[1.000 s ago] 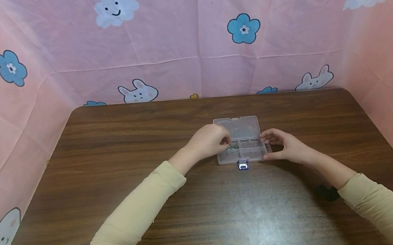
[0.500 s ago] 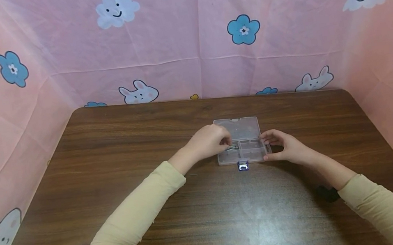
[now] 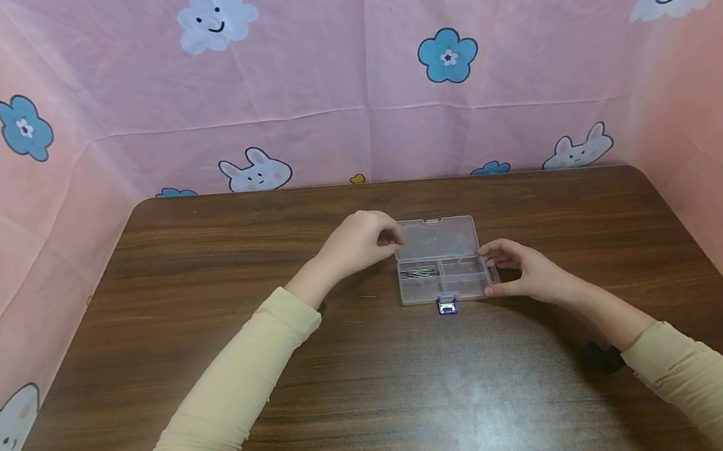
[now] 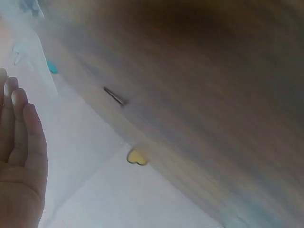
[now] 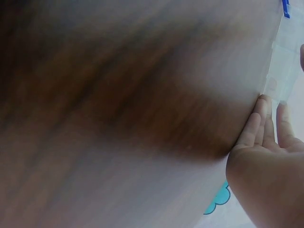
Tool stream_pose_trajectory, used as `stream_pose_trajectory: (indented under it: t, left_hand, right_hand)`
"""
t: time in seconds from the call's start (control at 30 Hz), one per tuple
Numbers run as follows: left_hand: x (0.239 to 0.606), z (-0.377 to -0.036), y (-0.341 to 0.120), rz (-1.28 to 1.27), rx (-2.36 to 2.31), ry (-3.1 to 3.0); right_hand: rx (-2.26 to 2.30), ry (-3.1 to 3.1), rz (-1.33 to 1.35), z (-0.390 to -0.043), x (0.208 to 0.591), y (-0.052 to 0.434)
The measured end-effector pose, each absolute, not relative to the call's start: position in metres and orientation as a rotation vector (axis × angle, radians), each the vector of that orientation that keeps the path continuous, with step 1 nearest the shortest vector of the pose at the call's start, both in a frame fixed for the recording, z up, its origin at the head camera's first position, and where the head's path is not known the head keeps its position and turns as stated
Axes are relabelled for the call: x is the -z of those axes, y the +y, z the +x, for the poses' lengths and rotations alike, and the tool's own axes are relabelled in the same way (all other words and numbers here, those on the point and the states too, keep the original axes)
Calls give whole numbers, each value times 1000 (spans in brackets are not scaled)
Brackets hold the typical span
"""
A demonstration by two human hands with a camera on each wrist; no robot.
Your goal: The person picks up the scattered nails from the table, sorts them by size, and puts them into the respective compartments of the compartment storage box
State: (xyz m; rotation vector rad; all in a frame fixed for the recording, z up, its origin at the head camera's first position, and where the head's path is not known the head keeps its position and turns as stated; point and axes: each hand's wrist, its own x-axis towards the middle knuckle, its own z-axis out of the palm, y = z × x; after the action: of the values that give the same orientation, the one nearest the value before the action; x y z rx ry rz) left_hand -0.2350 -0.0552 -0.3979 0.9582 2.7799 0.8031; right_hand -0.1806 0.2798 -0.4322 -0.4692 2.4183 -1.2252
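Observation:
A clear plastic compartment box [image 3: 421, 294] lies on the table, its lid [image 3: 439, 238] folded back. Several thin nails [image 3: 419, 273] lie in its back left compartment. At the box's right end, my right hand [image 3: 525, 271] grips the side, thumb at the front corner and fingers farther back; the right wrist view shows those fingers along the box edge [image 5: 273, 71]. My left hand [image 3: 360, 242] hovers by the lid's left edge, fingers loosely bent and nothing visible in them. The left wrist view shows its fingers [image 4: 35, 137] extended and one nail [image 4: 115, 96] on the table.
Two loose nails lie left of the box, one nearer it [image 3: 369, 297] and one toward the front [image 3: 357, 322]. A blue-edged clasp [image 3: 447, 306] sticks out at the box's front. A dark object [image 3: 601, 358] lies by the right forearm. Pink printed cloth [image 3: 323, 139] surrounds the table.
My left hand has left the nail compartment, moving left and back to beside the lid, so the nails and a loose one on the table now show. The right hand has stayed put.

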Motion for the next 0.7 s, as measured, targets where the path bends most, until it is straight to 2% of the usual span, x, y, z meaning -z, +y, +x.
stream_pose_trajectory:
  t: [0.7]
  left_hand:
    - [409, -257, -93, 697, -873, 2788]
  right_hand:
    - [1197, 2448, -500, -181, 433, 280]
